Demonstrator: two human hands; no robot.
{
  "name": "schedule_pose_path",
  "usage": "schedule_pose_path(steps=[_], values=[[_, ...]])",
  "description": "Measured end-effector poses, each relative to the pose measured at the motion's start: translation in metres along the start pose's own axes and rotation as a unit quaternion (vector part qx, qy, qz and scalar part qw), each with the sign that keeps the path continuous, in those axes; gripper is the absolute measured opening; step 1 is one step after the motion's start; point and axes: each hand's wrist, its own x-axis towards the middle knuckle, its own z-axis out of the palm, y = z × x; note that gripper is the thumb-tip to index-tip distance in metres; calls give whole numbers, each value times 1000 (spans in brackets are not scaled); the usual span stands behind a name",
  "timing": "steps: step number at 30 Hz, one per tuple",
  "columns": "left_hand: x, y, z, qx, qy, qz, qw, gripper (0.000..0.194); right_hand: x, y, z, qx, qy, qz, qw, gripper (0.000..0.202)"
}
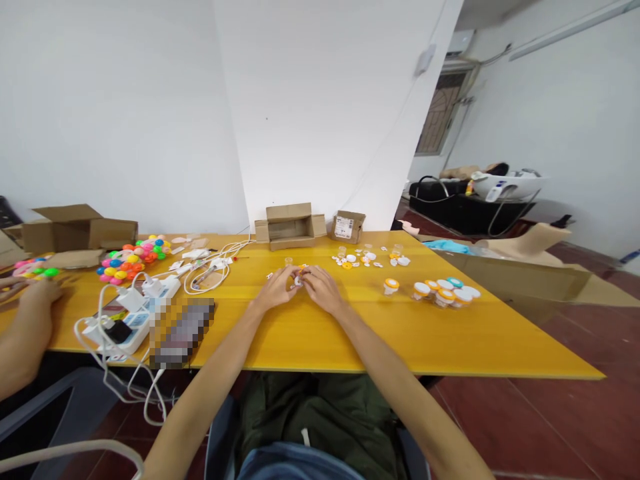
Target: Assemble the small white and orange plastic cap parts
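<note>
My left hand (276, 289) and my right hand (323, 288) meet over the middle of the table. Their fingers are closed together around a small white and orange plastic part (299, 281), mostly covered by the fingertips. Just beyond the hands stands a small clear cup (289, 261). Loose white and orange plastic pieces (347, 265) lie scattered ahead and to the right, among more clear cups. Farther right, a small clear jar with an orange and white lid (391, 286) stands alone, beside a cluster of several similar jars (445, 292), one with a teal lid.
An open cardboard box (290, 227) and a smaller carton (349, 227) stand against the wall. At left are a power strip (145, 320) with white cables, a blurred phone (184, 333), and colourful balls (133, 262). Another person's arm (30, 320) reaches in at far left.
</note>
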Motion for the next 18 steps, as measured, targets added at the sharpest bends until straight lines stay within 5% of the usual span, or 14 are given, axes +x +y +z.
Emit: schedule_pose_path(steps=[18], values=[[1,-2,5,-63,-14,-42,997,36,0,-2,-4,-29,-17,19,999,24]])
